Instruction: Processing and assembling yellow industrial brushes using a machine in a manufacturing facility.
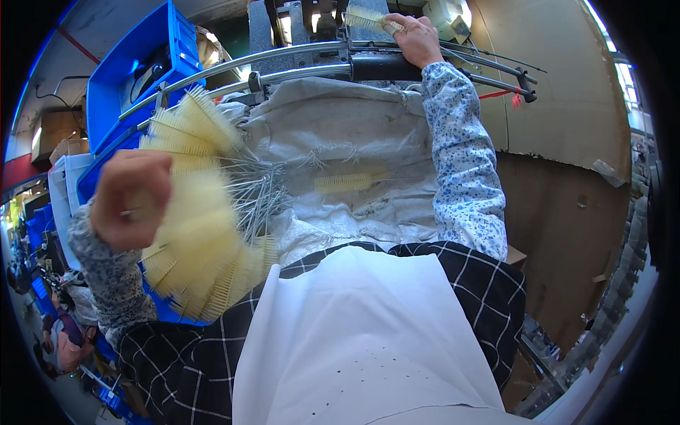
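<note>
My right hand [414,39] is closed on a bottle brush [365,18] with cream bristles, up at the metal machine beyond my lap. The bristle end points left from my fingers. My left hand [132,200] is raised at the left, beside a big heap of cream bottle brushes [205,212]. Motion smears it; the fingers look curled, but whether they hold anything is unclear. Part of the heap is blurred too. Thin twisted wire stems [258,195] fan out from the heap to the right. One single brush [343,183] lies on the whitish cloth [340,120] before me.
Curved metal rails [297,73] run across in front of the machine [304,28]. A blue bin [134,78] stands at the far left. Brown board [545,227] lies to the right, with thin rods [496,64] reaching above it. A white apron [361,333] covers my lap.
</note>
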Demonstrator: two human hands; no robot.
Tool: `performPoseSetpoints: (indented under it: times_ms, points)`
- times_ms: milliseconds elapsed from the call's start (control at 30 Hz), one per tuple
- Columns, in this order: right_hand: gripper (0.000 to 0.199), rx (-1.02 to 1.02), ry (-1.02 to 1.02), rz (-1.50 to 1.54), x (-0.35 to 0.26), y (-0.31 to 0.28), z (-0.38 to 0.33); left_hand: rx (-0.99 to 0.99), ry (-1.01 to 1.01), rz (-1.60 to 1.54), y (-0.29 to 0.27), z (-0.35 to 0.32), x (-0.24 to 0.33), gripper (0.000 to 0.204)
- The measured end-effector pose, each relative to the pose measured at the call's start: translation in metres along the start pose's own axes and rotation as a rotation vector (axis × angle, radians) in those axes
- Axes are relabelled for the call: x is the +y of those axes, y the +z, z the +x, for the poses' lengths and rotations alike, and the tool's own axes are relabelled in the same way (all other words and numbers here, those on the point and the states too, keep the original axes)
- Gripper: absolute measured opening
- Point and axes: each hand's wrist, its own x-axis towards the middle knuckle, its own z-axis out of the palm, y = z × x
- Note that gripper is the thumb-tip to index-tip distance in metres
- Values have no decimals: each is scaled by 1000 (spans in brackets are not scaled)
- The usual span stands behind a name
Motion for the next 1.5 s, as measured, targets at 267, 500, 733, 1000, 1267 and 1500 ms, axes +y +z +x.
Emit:
performPoseSetpoints:
  times_ms: [267, 500, 733, 1000, 1267, 1500]
  points:
    - [22, -2, -121, 33, -6, -1, 28, 41, 89, 72, -2, 13, 27, 13]
    - [29, 304, 28, -157, 0, -5, 1, 30, 62, 55, -3, 13, 23, 15]
    - [36, 131, 179, -16, 24, 7, -2, 74, 70, 60, -9, 7, 26, 15]
    - [32, 131, 170, 31, -13, 18, -1, 143, 11, 27, -10, 1, 29, 15]
    - [31, 67, 209, -9, -91, 15, 8, 110, 48, -8, -18, 0, 24, 18]
    - [28, 135, 171, -2, -100, 23, 10, 62, 26, -27, -14, 12, 27, 18]
